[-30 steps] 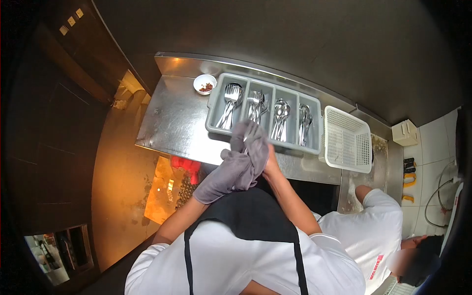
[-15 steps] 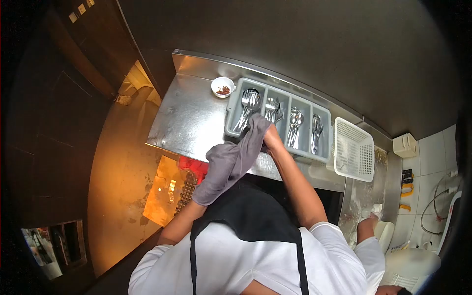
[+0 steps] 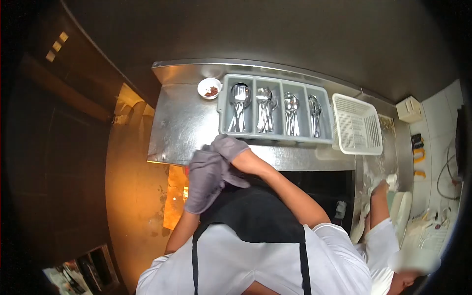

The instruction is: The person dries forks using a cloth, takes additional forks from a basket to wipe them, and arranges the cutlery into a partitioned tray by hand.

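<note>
A grey-purple cloth [image 3: 206, 174] covers my left hand [image 3: 200, 183], whose fingers are hidden in it. My right hand [image 3: 241, 156] is closed on the upper part of the same cloth, its fingertips under the fabric. Both hands are close together at the counter's front edge, just below the grey cutlery tray [image 3: 326, 136]. In the tray's four compartments lie large serving spoons and forks [image 3: 239, 103], forks [image 3: 265, 105], spoons [image 3: 291, 110] and more slim cutlery [image 3: 315, 113]. Whether anything is wrapped in the cloth cannot be seen.
A white bowl [image 3: 210, 89] with red bits stands left of the tray on the steel counter [image 3: 182, 118]. To the right is a white perforated basket [image 3: 359, 125]. A co-worker in a white shirt [image 3: 382, 241] reaches over the sink area [image 3: 376, 169] at the right.
My right hand has moved left and down, away from the tray, toward my left hand, and the cloth is now bunched between them. The camera view has turned slightly.
</note>
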`<state>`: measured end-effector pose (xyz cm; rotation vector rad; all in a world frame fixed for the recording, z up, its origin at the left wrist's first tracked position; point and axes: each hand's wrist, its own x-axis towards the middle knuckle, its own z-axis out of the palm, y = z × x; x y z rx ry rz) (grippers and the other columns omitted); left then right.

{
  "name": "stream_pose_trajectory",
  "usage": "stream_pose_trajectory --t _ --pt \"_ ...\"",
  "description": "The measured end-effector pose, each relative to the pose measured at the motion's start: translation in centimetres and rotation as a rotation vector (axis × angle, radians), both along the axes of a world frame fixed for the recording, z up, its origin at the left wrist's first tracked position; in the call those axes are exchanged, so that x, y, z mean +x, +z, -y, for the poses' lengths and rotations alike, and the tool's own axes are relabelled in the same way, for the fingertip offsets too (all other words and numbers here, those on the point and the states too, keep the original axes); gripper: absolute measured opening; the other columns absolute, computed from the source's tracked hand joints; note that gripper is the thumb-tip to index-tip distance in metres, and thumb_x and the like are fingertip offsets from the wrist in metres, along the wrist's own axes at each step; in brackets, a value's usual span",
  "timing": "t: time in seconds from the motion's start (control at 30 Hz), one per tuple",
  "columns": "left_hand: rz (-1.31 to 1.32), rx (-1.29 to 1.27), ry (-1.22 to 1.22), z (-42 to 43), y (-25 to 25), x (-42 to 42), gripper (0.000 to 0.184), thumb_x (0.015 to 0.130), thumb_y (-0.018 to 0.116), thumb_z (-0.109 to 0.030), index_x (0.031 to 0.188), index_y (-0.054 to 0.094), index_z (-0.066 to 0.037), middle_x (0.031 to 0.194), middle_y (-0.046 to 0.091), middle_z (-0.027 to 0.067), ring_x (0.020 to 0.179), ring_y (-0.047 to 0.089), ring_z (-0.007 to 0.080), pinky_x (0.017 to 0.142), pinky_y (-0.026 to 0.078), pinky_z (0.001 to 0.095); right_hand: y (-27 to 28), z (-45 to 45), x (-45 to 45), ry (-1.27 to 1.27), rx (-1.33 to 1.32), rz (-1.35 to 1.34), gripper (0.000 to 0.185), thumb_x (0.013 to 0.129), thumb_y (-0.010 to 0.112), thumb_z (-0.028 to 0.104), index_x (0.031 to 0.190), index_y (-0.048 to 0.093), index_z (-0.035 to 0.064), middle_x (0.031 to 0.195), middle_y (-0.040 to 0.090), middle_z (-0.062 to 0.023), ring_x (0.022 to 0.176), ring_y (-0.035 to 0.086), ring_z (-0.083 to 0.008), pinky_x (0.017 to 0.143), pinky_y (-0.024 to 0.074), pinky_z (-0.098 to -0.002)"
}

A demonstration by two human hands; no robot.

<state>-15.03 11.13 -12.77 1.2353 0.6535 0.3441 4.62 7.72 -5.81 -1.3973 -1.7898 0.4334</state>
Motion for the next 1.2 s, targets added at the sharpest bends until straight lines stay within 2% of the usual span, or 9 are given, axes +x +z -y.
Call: stream_pose_trajectory --t 0.03,0.13,0.37,0.53,0.63,0.7,0.8,0.87,1.2 --pt "-0.005 -0.080 0.067 -1.3 0.1 -0.1 0.024 0.092 0.056 -0.002 0.114 0.060 -0.009 0.104 0.062 0.0023 0.082 0.059 0.0080 0.069 0.053 0.0241 0.9 1.7 -0.7 -0.062 -0.566 -0.727 0.029 0.101 0.051 0.021 0.118 0.062 0.0015 0.107 0.068 -0.0196 0.095 0.068 -0.0324 0.086 0.0516 -0.0389" --pt "0.046 -0.261 0.332 -7.5 0.7 0.1 0.016 0.094 0.057 -0.009 0.110 0.060 -0.009 0.101 0.062 0.0028 0.081 0.059 0.0104 0.069 0.053 0.0265 0.6 5.5 1.0 -0.093 -0.455 -0.329 0.030 0.098 0.061 0.022 0.119 0.066 0.0010 0.109 0.070 -0.0141 0.101 0.068 -0.0245 0.088 0.0533 -0.0359" --pt "0.135 -0.526 0.751 -27.8 0.8 4.0 0.016 0.098 0.059 -0.026 0.098 0.058 -0.010 0.096 0.063 0.0041 0.079 0.059 0.0160 0.068 0.052 0.0319 -6.1 11.8 7.2 -0.570 -0.493 -0.792 0.019 0.098 0.059 0.013 0.105 0.068 -0.0013 0.094 0.072 -0.0077 0.081 0.071 -0.0151 0.071 0.0540 -0.0273" --pt "-0.075 0.184 1.187 -21.3 -10.8 0.6 0.010 0.095 0.060 -0.017 0.095 0.061 -0.007 0.089 0.064 0.0040 0.077 0.060 0.0160 0.070 0.051 0.0323 -6.1 10.7 11.1 -0.803 -0.212 -0.596 0.013 0.093 0.064 0.012 0.097 0.071 0.0011 0.091 0.073 -0.0105 0.079 0.070 -0.0186 0.067 0.0534 -0.0314" --pt "-0.232 0.764 0.837 -10.5 -3.6 10.7 0.010 0.098 0.060 -0.014 0.095 0.064 -0.005 0.087 0.064 0.0045 0.074 0.060 0.0145 0.070 0.051 0.0290 -5.8 10.0 13.5 -1.026 -0.091 -0.345 0.010 0.091 0.065 0.011 0.092 0.069 0.0023 0.090 0.070 -0.0120 0.078 0.068 -0.0276 0.069 0.0523 -0.0364" --pt "-0.240 0.691 0.405 -5.9 1.3 18.3 0.020 0.088 0.069 -0.013 0.104 0.068 -0.002 0.090 0.069 0.0087 0.080 0.065 0.0186 0.073 0.052 0.0312 -5.5 9.5 15.0 -1.082 -0.017 -0.249 0.009 0.091 0.064 0.010 0.090 0.068 0.0028 0.090 0.069 -0.0122 0.078 0.067 -0.0312 0.069 0.0516 -0.0384" --pt "-0.321 1.302 0.057 -4.6 0.3 26.8 0.035 0.086 0.071 -0.017 0.113 0.064 0.004 0.094 0.069 0.0218 0.080 0.070 0.0328 0.072 0.056 0.0370 -7.6 9.7 17.4 -1.068 -0.075 -0.234 0.009 0.091 0.064 0.011 0.089 0.067 0.0028 0.092 0.068 -0.0115 0.077 0.066 -0.0317 0.068 0.0509 -0.0397" --pt "-0.615 1.229 -0.118 -5.0 -0.6 30.9 0.051 0.084 0.072 -0.018 0.125 0.057 0.010 0.094 0.068 0.0251 0.087 0.070 0.0370 0.077 0.056 0.0448 -8.4 9.6 18.4 -1.033 -0.064 -0.209 0.009 0.091 0.064 0.011 0.087 0.067 0.0027 0.087 0.067 -0.0111 0.074 0.065 -0.0327 0.066 0.0497 -0.0406" --pt "-0.852 1.368 -0.134 -6.5 -3.3 36.4 0.078 0.077 0.070 -0.007 0.143 0.033 0.013 0.091 0.065 0.0264 0.083 0.069 0.0339 0.072 0.058 0.0381 -8.3 9.9 19.1 -0.912 0.056 -0.050 0.003 0.085 0.066 0.005 0.084 0.068 0.0021 0.083 0.067 -0.0115 0.076 0.066 -0.0318 0.067 0.0516 -0.0404"
